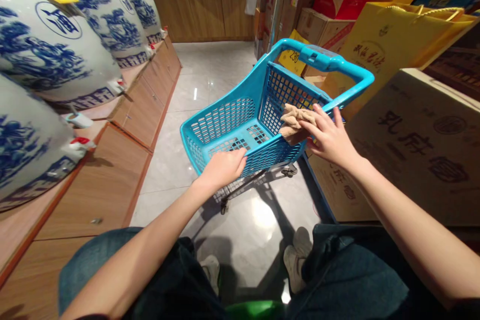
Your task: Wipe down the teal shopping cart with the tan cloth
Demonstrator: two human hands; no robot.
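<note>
A blue plastic shopping cart (pixel 228 120) stands sideways in front of me, its handle at the upper right. Its basket looks bare inside. My left hand (pixel 224 167) is closed over the near rim of the basket. Under my right hand (pixel 330 135) a crumpled brown cloth (pixel 294 122) is pressed against the near rim, close to the handle end. Part of the cloth hangs over the outside of the basket. The fingers of my right hand are bent over it.
Large blue-and-white jars (pixel 108 15) stand on wooden cabinets (pixel 101 175) along the left. Cardboard boxes (pixel 420 145) and a yellow gift bag (pixel 378 45) crowd the right side. A wooden counter (pixel 210 10) closes off the back. Something green (pixel 255 309) is below me.
</note>
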